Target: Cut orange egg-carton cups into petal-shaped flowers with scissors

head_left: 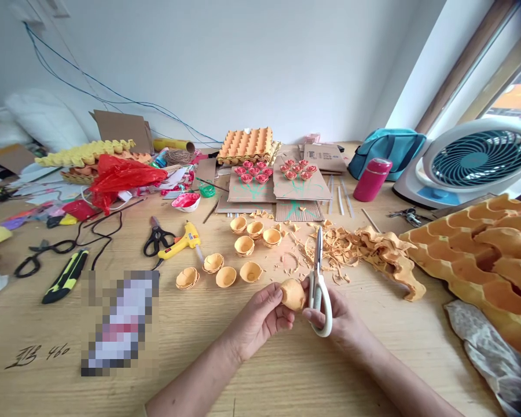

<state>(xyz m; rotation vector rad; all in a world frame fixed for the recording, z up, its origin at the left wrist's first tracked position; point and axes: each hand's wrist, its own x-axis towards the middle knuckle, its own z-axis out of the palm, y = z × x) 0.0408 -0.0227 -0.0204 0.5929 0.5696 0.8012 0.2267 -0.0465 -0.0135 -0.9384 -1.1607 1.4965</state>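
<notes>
Left hand (260, 317) pinches an orange cup (293, 294); right hand (341, 317) grips white scissors (318, 263); handwritten "460" (58, 352) marks the table (195, 336).

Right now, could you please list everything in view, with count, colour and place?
Held egg-carton cup: one, orange, front centre
White-handled scissors: one, white, front centre
Loose cups: eight groups, orange, mid-table
Trimmings: many, orange, right of cups
Egg trays: several, orange and yellow, back and right
Flower panels: two, brown and pink, back centre
Glue gun: one, yellow, left
Black-handled scissors: two, black, left
Utility knife: one, black-yellow, left
Plastic bag: one, red, back left
Bottle: one, magenta, right
Handbag: one, teal, back right
Fan: one, white, right
Small clutter: many, mixed, back left
Left hand, right hand: two, bare, front
</notes>
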